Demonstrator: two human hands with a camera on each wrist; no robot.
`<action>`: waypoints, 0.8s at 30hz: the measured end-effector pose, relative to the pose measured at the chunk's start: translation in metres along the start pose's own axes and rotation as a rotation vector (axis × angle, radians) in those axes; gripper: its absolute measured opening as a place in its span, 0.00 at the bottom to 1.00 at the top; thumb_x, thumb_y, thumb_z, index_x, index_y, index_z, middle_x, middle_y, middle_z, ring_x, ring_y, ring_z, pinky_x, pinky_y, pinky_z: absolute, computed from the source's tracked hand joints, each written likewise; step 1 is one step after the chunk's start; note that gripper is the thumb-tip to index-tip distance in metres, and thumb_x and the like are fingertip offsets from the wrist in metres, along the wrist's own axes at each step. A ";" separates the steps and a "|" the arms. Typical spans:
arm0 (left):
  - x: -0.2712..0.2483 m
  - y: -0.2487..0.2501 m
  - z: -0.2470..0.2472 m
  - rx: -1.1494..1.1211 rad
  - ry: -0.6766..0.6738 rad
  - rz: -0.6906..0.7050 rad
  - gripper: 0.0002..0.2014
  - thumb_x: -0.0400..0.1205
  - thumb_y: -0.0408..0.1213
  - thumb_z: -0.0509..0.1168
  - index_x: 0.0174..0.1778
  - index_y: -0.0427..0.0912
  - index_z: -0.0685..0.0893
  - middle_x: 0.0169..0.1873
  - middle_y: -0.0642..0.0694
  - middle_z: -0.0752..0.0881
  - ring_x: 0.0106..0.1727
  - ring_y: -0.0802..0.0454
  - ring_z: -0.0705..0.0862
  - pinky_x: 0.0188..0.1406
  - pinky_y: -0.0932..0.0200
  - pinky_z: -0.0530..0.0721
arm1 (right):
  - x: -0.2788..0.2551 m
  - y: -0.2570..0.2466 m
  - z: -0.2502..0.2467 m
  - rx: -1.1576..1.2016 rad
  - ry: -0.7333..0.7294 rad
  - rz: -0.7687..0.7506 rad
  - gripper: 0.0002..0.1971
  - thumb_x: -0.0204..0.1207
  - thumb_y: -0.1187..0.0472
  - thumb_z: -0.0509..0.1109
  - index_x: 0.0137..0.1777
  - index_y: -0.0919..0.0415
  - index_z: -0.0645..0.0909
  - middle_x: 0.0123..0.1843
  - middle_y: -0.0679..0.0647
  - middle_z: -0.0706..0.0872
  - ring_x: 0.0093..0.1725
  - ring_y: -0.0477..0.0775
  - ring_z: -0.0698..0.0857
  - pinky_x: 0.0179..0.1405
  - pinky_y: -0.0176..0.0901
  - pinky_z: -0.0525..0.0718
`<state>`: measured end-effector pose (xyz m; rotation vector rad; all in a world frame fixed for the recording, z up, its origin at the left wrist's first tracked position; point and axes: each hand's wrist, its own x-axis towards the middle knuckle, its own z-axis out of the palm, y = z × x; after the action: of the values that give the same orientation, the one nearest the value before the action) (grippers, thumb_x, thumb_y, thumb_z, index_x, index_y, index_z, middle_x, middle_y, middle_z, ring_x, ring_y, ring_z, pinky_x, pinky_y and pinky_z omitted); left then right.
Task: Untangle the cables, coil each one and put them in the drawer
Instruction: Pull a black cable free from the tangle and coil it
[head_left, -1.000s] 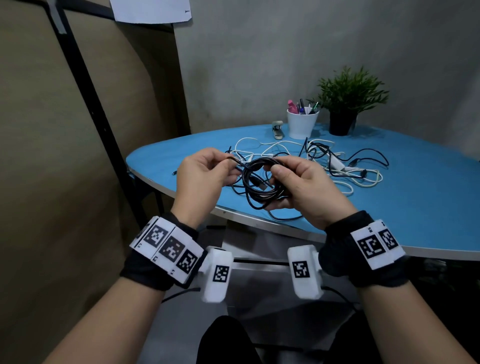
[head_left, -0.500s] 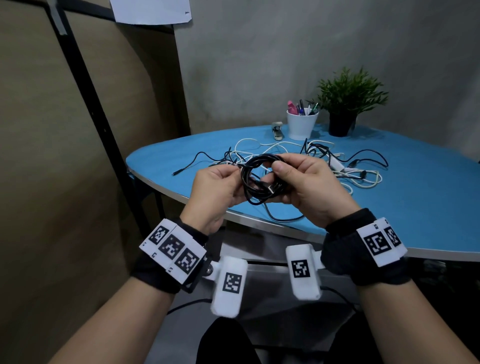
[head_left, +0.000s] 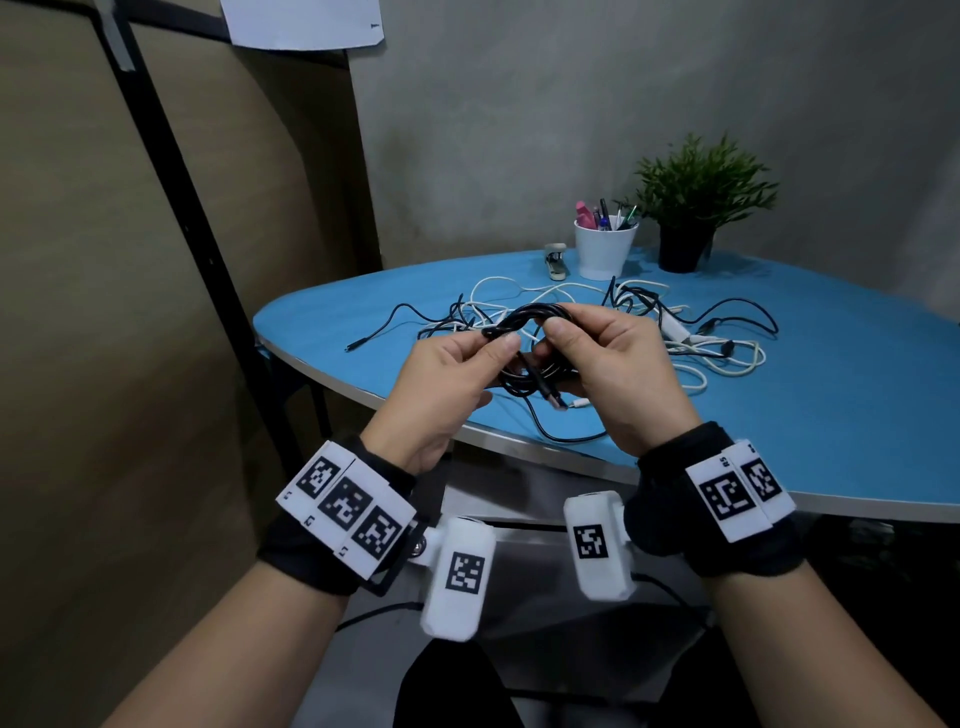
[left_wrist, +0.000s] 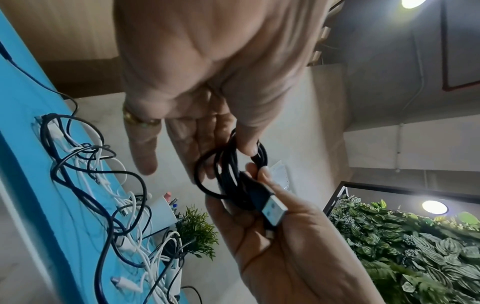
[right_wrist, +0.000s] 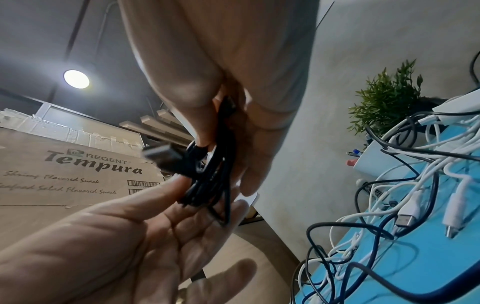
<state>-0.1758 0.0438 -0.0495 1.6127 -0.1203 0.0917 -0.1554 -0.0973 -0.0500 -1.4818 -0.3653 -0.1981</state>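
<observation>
Cables are at two stages here. One black cable (head_left: 524, 332) is wound into a small coil and is held in the air between both hands, just in front of the table edge. It is pinched at the top by the thumb and fingers of the left hand (head_left: 441, 384), and its loops are gripped by the curled fingers of the right hand (head_left: 618, 374). Its USB plug (left_wrist: 272, 209) sticks out of the bundle, so the coil is judged nearly finished, with only the loose end left to be tucked in. A pile of white and black cables (head_left: 649, 332) is seen lying tangled on the blue table (head_left: 857, 415), near the white pen cup (head_left: 605, 249) and the potted plant (head_left: 701, 197). No drawer is shown in any view, so nothing can be judged as stowed; most of the work seems left.
</observation>
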 end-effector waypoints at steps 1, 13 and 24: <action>0.001 -0.001 0.000 -0.004 0.008 0.005 0.07 0.82 0.41 0.64 0.46 0.43 0.86 0.47 0.45 0.89 0.51 0.53 0.84 0.61 0.46 0.77 | -0.001 0.000 0.001 -0.008 -0.016 -0.008 0.10 0.81 0.69 0.63 0.47 0.58 0.85 0.31 0.54 0.82 0.32 0.48 0.85 0.38 0.43 0.88; -0.004 -0.007 0.003 -0.021 -0.311 -0.020 0.06 0.84 0.37 0.58 0.45 0.46 0.80 0.37 0.58 0.86 0.44 0.64 0.83 0.45 0.63 0.82 | 0.002 -0.001 -0.011 -0.148 -0.042 -0.040 0.11 0.81 0.69 0.62 0.45 0.53 0.81 0.34 0.53 0.84 0.28 0.37 0.81 0.24 0.30 0.75; 0.005 -0.011 -0.001 0.067 -0.037 -0.018 0.11 0.77 0.32 0.71 0.36 0.37 0.74 0.22 0.41 0.83 0.19 0.50 0.81 0.19 0.62 0.81 | 0.002 -0.001 -0.010 0.035 -0.082 0.020 0.08 0.84 0.69 0.55 0.50 0.56 0.71 0.31 0.51 0.78 0.30 0.46 0.82 0.26 0.37 0.74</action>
<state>-0.1697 0.0450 -0.0597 1.6825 -0.1324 0.0522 -0.1529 -0.1073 -0.0488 -1.4618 -0.4175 -0.1147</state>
